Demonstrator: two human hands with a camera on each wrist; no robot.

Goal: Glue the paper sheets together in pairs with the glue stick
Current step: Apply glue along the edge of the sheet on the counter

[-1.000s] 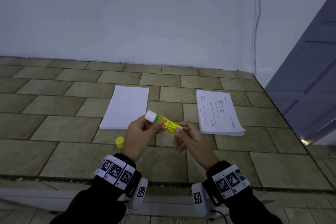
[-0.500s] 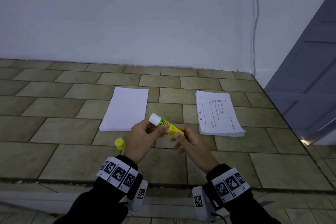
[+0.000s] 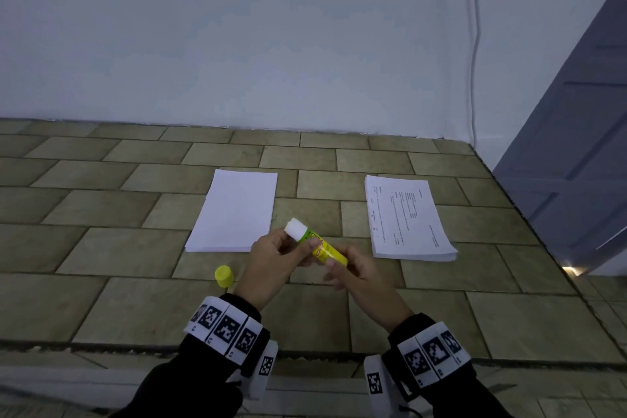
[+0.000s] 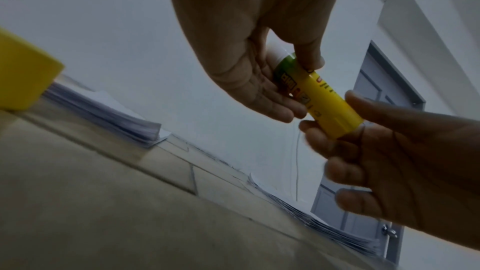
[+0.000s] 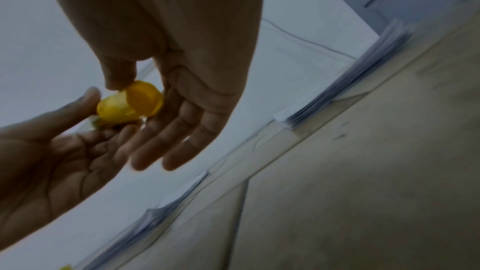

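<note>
Gripping the glue stick [image 3: 315,244] between them, both hands sit at the lower middle of the head view, forearms in black sleeves [image 3: 190,380] coming up from the bottom edge, each wrist wrapped in a white band of black-and-white markers [image 3: 225,329]. The left hand [image 3: 271,265] is curled round the upper barrel, thumb on top and fingers beneath, just below the exposed white glue [image 3: 294,227]. The right hand [image 3: 356,273] pinches the yellow base end with thumb and fingertips, its other fingers loosely curled underneath. The stick is tilted, white end toward the upper left, base toward the lower right, held clear of the tabletop [image 3: 101,299].

It is a smooth plastic cylinder, yellow along most of its length with a green band and printed label near the glue end; in the left wrist view the stick [image 4: 317,95] crosses from the left hand's fingers [image 4: 262,98] down to the right hand [image 4: 389,161]. In the right wrist view its round yellow base [image 5: 142,100] faces the camera.

A short yellow cap [image 3: 224,275] stands on the tabletop just left of the left wrist. Tan rectangular tiles with dark joints cover the tabletop. Beyond the hands lie two flat paper stacks: a blank white one [image 3: 237,210] at centre left, near the glue tip, and a printed one [image 3: 407,217] at centre right, well apart from each other.
</note>
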